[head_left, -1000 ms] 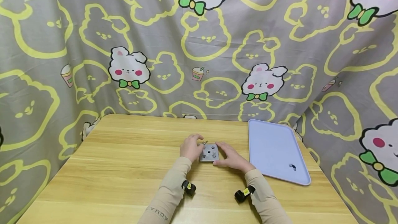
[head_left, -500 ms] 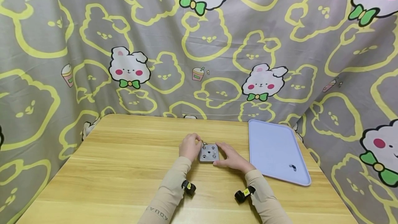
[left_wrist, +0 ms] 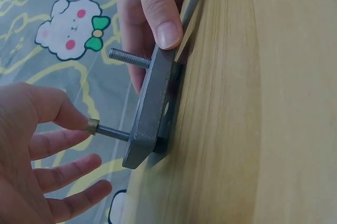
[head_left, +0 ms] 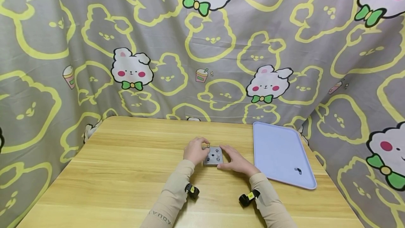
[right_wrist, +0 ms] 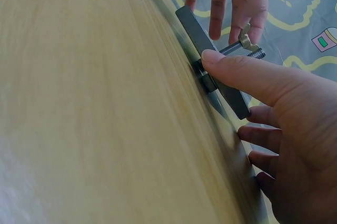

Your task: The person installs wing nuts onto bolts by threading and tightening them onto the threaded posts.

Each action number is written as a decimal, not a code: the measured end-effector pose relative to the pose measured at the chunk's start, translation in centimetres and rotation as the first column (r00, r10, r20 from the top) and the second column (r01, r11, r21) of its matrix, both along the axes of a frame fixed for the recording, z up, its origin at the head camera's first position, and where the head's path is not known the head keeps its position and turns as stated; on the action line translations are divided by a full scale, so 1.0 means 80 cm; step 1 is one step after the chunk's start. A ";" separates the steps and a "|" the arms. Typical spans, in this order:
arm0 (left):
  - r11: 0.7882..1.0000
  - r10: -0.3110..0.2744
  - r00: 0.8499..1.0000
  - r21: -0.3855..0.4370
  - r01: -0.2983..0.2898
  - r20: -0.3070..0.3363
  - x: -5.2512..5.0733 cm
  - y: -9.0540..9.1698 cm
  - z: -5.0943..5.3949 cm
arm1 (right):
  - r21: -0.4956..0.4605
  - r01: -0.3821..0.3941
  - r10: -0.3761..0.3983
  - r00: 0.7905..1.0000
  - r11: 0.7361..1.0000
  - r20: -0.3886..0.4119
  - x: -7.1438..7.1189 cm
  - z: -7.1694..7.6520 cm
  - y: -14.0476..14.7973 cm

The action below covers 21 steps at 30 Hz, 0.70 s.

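Observation:
A square grey metal plate (head_left: 213,161) with several holes lies near the middle of the table. Two threaded bolts rise from it, and bolt heads underneath hold it slightly off the wood. Thumb and forefinger of my left hand (head_left: 193,151) pinch a brass-coloured wing nut (right_wrist: 245,37) at the top of one bolt (left_wrist: 113,132); the other left fingers are spread. My right hand (head_left: 237,161) grips the plate's right side, thumb on the near edge and fingers at the far edge. Bare thread shows on the second bolt (left_wrist: 129,57), near the right thumb.
To the right lies a pale blue tray (head_left: 278,143) with a small dark metal piece (head_left: 297,170) in it. A patterned curtain (head_left: 171,52) hangs behind the wooden table (head_left: 126,157). Each wrist carries a strapped camera.
The left fingers drew back slightly to the left of the wing nut, showing it, then came back round it. The right hand and plate have stayed put.

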State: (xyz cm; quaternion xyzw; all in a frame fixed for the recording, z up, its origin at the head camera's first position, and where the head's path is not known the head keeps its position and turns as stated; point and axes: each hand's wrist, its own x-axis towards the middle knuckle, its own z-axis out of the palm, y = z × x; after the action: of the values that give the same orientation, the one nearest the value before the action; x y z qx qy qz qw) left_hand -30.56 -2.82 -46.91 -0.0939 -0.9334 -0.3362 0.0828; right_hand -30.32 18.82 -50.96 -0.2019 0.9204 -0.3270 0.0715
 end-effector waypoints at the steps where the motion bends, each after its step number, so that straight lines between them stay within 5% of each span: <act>1: 1.000 0.002 1.000 0.002 -0.002 0.003 0.000 0.000 0.000 | 0.001 0.000 0.000 1.000 1.000 0.001 0.000 0.000 0.000; 21: 0.989 0.147 0.988 0.041 -0.145 -0.047 -0.006 0.000 -0.007 | -0.006 0.004 -0.004 1.000 1.000 0.007 0.002 0.002 -0.001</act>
State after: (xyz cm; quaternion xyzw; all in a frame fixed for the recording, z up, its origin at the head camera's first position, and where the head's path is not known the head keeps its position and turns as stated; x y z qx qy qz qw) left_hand -31.04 -2.84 -47.45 -0.0322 -0.9291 -0.3440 0.1319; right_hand -30.20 18.74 -50.77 -0.1991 0.9195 -0.3308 0.0735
